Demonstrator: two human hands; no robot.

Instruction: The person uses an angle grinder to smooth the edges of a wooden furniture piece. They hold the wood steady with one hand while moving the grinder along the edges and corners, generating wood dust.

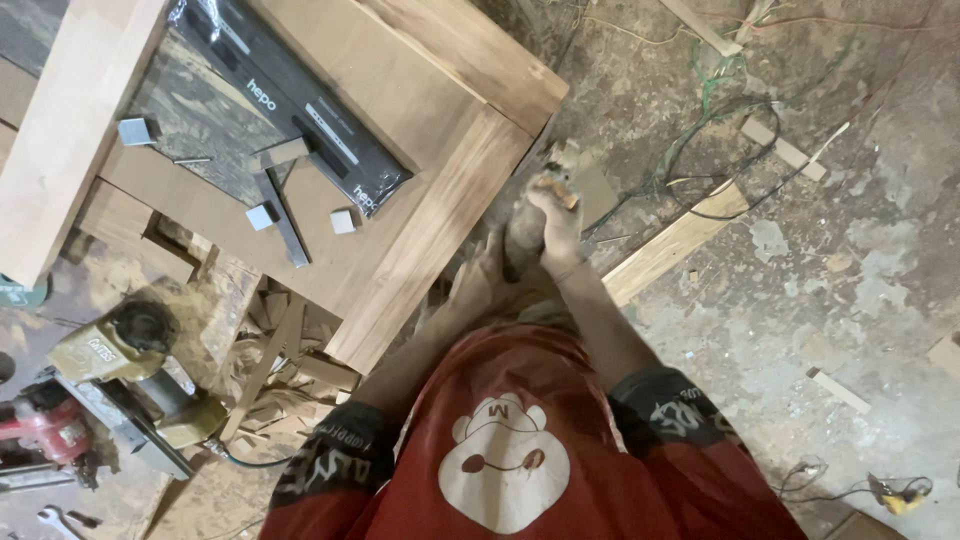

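My right hand (pixel 556 222) is closed around a small piece of wood (pixel 562 186), held just off the near corner of a large wooden frame (pixel 440 215). My left hand (pixel 482 268) lies just beside it against the frame's outer edge, fingers apart, with nothing visible in it. Both forearms reach forward from red, black-trimmed sleeves. On the frame lie a black plastic-wrapped package (pixel 300 110), a dark metal bar (pixel 283 222) and a few small pale wood blocks (pixel 343 221).
A yellowish power tool (pixel 130 345) with its cable sits at the left above wood offcuts (pixel 290 370), near a red tool (pixel 45 430) and a wrench (pixel 50 518). On the dusty floor lie a long wood slat (pixel 675 240), loose wires (pixel 720 130) and a yellow plug (pixel 900 495).
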